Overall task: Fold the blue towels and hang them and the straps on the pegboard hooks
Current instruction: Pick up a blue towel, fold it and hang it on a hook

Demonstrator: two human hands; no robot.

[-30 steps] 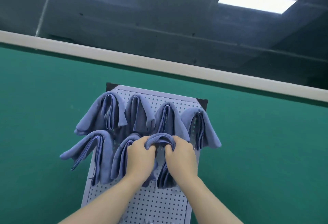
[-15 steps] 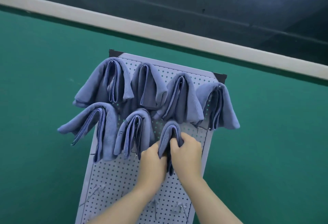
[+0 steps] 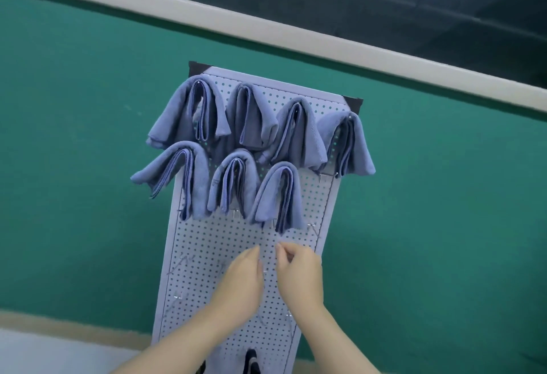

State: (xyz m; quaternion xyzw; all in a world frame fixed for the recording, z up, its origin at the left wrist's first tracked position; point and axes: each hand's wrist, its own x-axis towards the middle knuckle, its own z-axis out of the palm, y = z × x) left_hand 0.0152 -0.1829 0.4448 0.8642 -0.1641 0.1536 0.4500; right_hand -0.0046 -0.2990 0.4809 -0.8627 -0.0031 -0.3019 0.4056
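- Seven folded blue towels hang on the pegboard [image 3: 207,243], each draped over a hook: four in an upper row, three in a lower row.
- Upper row, from 9 o'clock to 3 o'clock: first towel [image 3: 189,116], second towel [image 3: 251,116], third towel [image 3: 299,137], fourth towel [image 3: 349,145].
- Lower row: left towel [image 3: 177,175], middle towel [image 3: 233,181], right towel [image 3: 278,193]; the right towel hangs at 12 o'clock from the hands.
- Left hand [image 3: 241,282]: in front of the bare board below the lower row, apart from the towels, fingers extended and relaxed, holding nothing.
- Right hand [image 3: 300,273]: just beside the left, fingers loosely curled, thumb and forefinger close together; nothing visibly held.
- Bare wire hooks [image 3: 183,261] stand on the lower board at 9 o'clock from the hands.
- A dark strap-like item [image 3: 251,362] shows at the board's 6 o'clock edge; its nature cannot be told.
- Green wall [image 3: 88,137] surrounds the board.
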